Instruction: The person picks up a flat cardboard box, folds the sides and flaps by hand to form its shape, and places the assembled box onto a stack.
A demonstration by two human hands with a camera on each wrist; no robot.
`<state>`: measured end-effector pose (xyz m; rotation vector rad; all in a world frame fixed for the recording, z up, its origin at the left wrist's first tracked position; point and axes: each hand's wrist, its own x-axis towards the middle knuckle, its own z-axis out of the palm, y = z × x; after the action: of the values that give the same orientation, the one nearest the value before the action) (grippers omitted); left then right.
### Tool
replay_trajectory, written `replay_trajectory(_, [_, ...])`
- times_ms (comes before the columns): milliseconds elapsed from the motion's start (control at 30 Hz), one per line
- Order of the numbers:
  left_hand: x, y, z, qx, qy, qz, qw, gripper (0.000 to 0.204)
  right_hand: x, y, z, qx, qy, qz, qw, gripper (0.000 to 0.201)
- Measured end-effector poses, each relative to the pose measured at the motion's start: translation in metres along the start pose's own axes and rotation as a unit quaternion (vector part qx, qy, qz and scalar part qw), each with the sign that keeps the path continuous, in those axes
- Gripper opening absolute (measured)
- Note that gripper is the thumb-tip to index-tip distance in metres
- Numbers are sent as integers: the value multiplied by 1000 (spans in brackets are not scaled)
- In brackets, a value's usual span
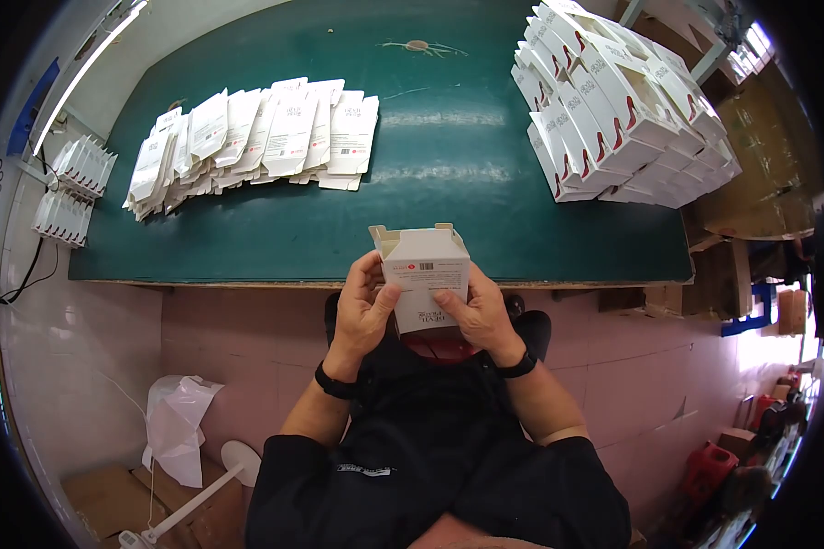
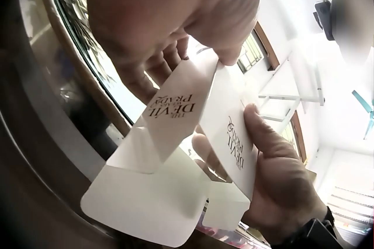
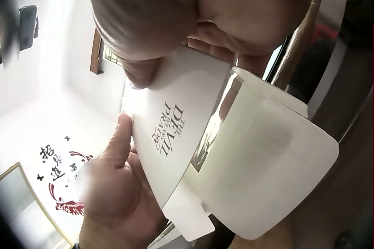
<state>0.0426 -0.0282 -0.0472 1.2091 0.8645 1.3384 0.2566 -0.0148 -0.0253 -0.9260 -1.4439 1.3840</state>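
Note:
A white folding carton (image 1: 425, 285) with printed text and a barcode is held upright in front of the person's lap, close to the table's front edge. The left hand (image 1: 364, 306) grips its left side, thumb on the face toward the body. On the opposite side the right hand (image 1: 487, 318) holds it the same way, with the thumb over the printed face. Both wrist views show the carton (image 2: 229, 135) opened out into a hollow shape, one end gaping with its flaps (image 3: 263, 167) spread. Some fingers are hidden behind the panels.
A green table (image 1: 430, 197) stretches ahead. Flat, unfolded cartons (image 1: 288, 137) lie in overlapping piles on its left. At the right rises a tall stack of formed white boxes (image 1: 613, 119). More cartons (image 1: 73, 188) stand by the left wall; a white fan-like stand (image 1: 197, 499) is below.

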Motion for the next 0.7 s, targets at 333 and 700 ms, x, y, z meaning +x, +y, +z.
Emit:
replay_trajectory(333, [-3,5,2,-11,-27,-26,999,65,4,8,-5,61,58,-60,995,65])
replay_trajectory(700, [-4,10,-4,29,-51,3,998,78,0,-7,-20,4,51,-79,996,72])
